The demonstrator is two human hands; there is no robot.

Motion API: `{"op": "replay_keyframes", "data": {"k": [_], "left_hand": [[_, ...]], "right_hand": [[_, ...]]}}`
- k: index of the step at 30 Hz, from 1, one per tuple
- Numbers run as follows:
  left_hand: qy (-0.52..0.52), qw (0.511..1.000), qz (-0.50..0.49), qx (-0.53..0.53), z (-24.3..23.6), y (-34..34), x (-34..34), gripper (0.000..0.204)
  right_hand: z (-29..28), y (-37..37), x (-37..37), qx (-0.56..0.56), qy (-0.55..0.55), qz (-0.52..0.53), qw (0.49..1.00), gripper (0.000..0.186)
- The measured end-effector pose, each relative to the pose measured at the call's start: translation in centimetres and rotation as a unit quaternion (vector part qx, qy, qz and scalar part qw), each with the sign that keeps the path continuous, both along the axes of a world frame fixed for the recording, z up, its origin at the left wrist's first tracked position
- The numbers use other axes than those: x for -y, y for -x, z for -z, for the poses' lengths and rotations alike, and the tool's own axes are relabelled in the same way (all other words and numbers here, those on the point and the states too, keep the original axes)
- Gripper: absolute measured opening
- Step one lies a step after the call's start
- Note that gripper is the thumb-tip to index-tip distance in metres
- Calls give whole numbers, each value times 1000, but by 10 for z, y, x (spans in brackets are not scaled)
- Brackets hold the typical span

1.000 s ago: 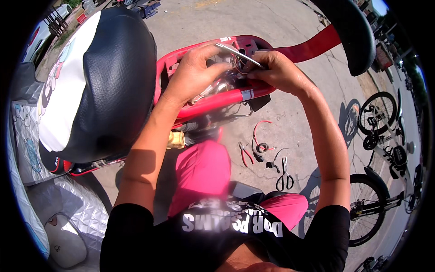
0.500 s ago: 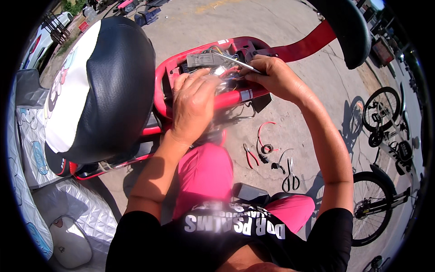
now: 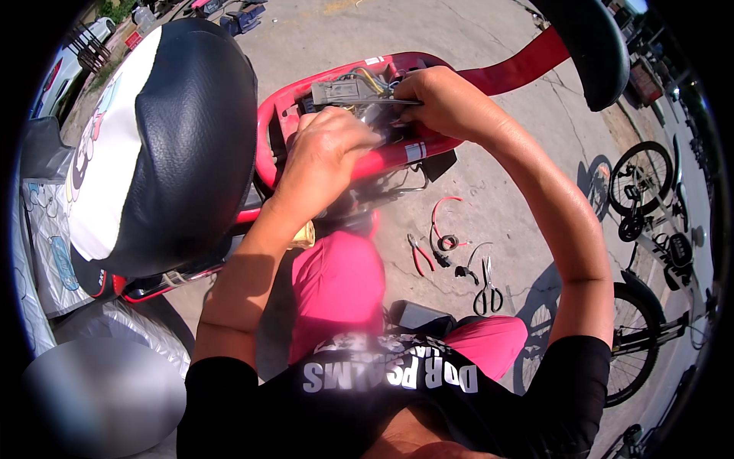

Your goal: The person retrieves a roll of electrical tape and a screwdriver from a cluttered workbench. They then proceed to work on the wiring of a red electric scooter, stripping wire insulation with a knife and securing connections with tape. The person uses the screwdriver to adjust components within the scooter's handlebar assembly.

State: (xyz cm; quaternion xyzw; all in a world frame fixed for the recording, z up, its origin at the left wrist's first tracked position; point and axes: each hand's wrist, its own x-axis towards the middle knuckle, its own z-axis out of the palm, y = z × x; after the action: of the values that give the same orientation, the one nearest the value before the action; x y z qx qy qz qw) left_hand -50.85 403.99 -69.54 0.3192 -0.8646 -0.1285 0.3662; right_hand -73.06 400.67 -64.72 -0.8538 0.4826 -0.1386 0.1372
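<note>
Black vinyl covers the raised scooter seat, tipped up at the far left of the red frame compartment, its white printed underside turned outward. Just right of the seat, the left hand lies palm-down over the near rim of the compartment, fingers curled onto the parts inside; whether they pinch anything cannot be told. Inside the compartment, beyond the left hand, sits a grey rectangular module with yellow and dark wires rising beside it. The right hand rests at the right end of the compartment, closed around a thin metal tool whose shaft lies level across the module's near edge, tip toward the left. A red frame rail continues from the compartment toward the upper right. On the concrete below and right of the compartment lie red-handled pliers, a looped red wire and black-handled scissors, close together. Well to the right of the compartment stand bicycles.
</note>
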Motion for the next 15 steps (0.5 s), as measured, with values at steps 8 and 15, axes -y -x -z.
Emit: {"op": "replay_keyframes", "data": {"k": [8,15], "left_hand": [[20,999,-9,-36,1,5,4,20],[-15,997,22,-75,2,-2,5,17]], "right_hand": [[8,9,4,84,1,-3,996,23],[3,-6,2,-4,31,-77,997,22]]}}
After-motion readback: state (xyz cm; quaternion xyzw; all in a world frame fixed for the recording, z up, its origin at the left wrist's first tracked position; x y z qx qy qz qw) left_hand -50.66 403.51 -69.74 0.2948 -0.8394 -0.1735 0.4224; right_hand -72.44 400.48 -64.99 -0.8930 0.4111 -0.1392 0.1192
